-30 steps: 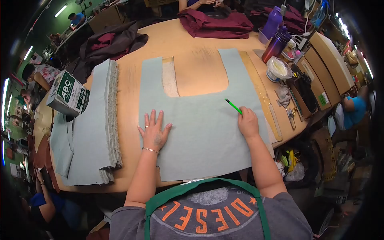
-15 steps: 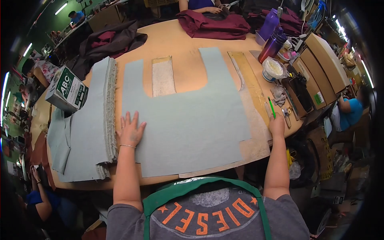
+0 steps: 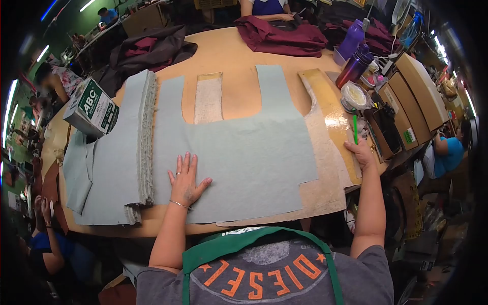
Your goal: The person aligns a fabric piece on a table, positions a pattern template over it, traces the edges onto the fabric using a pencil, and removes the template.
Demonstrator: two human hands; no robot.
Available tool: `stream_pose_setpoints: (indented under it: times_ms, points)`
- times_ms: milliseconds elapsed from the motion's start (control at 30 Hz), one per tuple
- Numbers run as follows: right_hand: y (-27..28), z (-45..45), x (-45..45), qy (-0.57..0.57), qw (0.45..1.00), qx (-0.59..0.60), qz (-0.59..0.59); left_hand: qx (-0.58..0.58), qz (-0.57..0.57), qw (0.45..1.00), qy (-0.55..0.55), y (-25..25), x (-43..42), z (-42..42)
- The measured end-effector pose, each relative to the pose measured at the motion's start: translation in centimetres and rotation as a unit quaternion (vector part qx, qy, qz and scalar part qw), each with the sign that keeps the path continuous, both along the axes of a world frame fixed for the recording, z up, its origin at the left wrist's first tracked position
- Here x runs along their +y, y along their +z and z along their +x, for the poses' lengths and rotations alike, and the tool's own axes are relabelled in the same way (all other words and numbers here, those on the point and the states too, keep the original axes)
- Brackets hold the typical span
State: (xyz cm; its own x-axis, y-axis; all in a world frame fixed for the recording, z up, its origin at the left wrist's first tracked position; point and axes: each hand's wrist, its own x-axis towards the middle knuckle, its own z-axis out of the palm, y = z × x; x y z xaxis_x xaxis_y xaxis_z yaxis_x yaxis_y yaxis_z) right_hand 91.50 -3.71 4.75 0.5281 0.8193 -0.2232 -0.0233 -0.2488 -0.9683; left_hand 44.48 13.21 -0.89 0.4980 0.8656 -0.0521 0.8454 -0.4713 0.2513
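A cut panel of pale blue-grey cloth (image 3: 249, 157) lies flat on the table, with a U-shaped cutout along its far side. My left hand (image 3: 185, 184) rests palm down on its left half, fingers spread. My right hand (image 3: 362, 154) is closed around a green pencil (image 3: 355, 129) that points up and away. Its fingers touch the right edge of a glossy yellowish pattern strip (image 3: 330, 109). A beige backing sheet (image 3: 325, 195) shows from under the cloth's right side. Within the cutout lies a narrow pattern piece (image 3: 209, 99).
To the left is a stack of frayed blue-grey cloth (image 3: 119, 168) with an ABC box (image 3: 91, 109) on it. Bottles (image 3: 353, 66), a plastic tub (image 3: 355, 96) and cardboard boxes (image 3: 404, 101) line the right edge. Maroon cloth (image 3: 282, 38) lies at the far side, near another person.
My left hand has slid right, from the cloth's left edge onto its surface. My right hand has moved right with the pencil, and the yellowish strip has shifted right and nearer to me.
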Motion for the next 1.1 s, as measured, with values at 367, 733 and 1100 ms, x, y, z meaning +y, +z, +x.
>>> stream_pose_setpoints:
  times_ms: [367, 733, 1100]
  points:
    - [10.8, 2.5, -8.2, -0.188, 0.919, -0.273, 0.212, 0.046, -0.003, 0.998, -0.039, 1.0, -0.4, 0.7]
    - [8.5, 0.3, -5.5, -0.298, 0.825, -0.349, 0.33, 0.055, -0.005, 0.998, -0.043, 1.2, -0.6, 2.2]
    - [5.8, -3.6, -10.1, -0.333, 0.796, -0.387, 0.327, 0.039, -0.008, 0.98, -0.195, 2.5, -3.5, 9.9]
